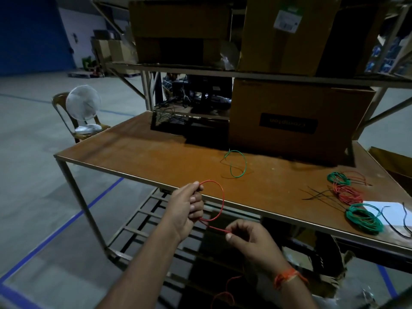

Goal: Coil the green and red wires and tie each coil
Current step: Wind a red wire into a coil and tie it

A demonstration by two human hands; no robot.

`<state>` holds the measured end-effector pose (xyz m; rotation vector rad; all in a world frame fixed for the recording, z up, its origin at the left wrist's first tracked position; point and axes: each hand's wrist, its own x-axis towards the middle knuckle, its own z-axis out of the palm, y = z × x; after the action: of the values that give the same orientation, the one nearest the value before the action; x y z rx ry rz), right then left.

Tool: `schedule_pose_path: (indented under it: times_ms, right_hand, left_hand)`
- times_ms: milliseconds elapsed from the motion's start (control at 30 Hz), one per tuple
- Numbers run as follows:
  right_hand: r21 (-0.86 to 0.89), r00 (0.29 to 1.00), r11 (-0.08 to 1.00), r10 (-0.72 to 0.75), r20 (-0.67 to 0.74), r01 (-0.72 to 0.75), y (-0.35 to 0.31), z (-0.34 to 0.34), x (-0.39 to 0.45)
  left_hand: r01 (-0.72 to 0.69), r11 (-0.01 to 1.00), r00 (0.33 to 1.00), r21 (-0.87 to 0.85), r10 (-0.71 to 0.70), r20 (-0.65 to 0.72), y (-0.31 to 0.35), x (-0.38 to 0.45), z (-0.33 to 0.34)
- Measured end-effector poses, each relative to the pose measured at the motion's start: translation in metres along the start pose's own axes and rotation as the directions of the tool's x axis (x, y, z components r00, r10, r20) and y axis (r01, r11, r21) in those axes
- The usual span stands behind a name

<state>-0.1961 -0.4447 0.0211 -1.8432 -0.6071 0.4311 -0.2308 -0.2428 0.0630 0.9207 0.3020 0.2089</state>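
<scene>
Two hands hold one red wire (219,198) before the table (156,152) edge: left hand (189,208) grips its loop, right hand (249,239) pinches the strand just beneath. Green wire (238,163) lies loose on the table, beyond both grips.

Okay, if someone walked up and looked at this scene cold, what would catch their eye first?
Probably the thin red wire, looped in the air just in front of the brown table's near edge; the left hand grips the loop while the right hand pinches its lower end. Next, the bundled green and red wire coils at the table's right end, and a loose green wire loop lying mid-table.
</scene>
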Motion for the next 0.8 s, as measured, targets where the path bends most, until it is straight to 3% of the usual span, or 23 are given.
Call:
schedule_pose_path:
  times_ms: [133, 233, 300, 433, 500, 633, 800]
  right_hand:
    - [0.145, 0.992, 0.988, -0.043, -0.121, 0.061, -0.010, 0.002, -0.001]
    - [0.255, 0.960, 0.957, -0.069, -0.273, 0.141, -0.027, 0.002, 0.003]
    - [0.292, 0.957, 0.947, -0.045, -0.287, 0.132, -0.040, 0.001, 0.005]
    - [0.230, 0.983, 0.972, -0.009, -0.183, 0.052, -0.055, -0.004, 0.003]
    - [0.295, 0.991, 0.955, 0.042, -0.124, -0.003, -0.057, -0.005, 0.002]
    - [0.505, 0.984, 0.848, 0.176, 0.015, -0.159, -0.060, -0.005, -0.004]
    - [0.621, 0.976, 0.754, 0.178, 0.122, -0.215, -0.056, -0.001, -0.005]
  left_hand:
    - [-0.075, 0.965, 0.997, 0.250, 0.078, -0.002, -0.002, -0.010, 0.007]
    - [-0.118, 0.880, 0.993, 0.459, 0.115, 0.034, -0.005, -0.017, 0.017]
    - [-0.152, 0.808, 0.988, 0.569, 0.146, 0.056, -0.007, -0.020, 0.020]
    - [-0.251, 0.655, 0.966, 0.713, 0.218, 0.139, -0.010, -0.025, 0.020]
    - [-0.299, 0.614, 0.952, 0.731, 0.245, 0.183, -0.010, -0.026, 0.020]
    - [-0.357, 0.588, 0.934, 0.726, 0.242, 0.263, -0.006, -0.025, 0.017]
    - [-0.370, 0.617, 0.926, 0.694, 0.181, 0.332, -0.003, -0.025, 0.015]
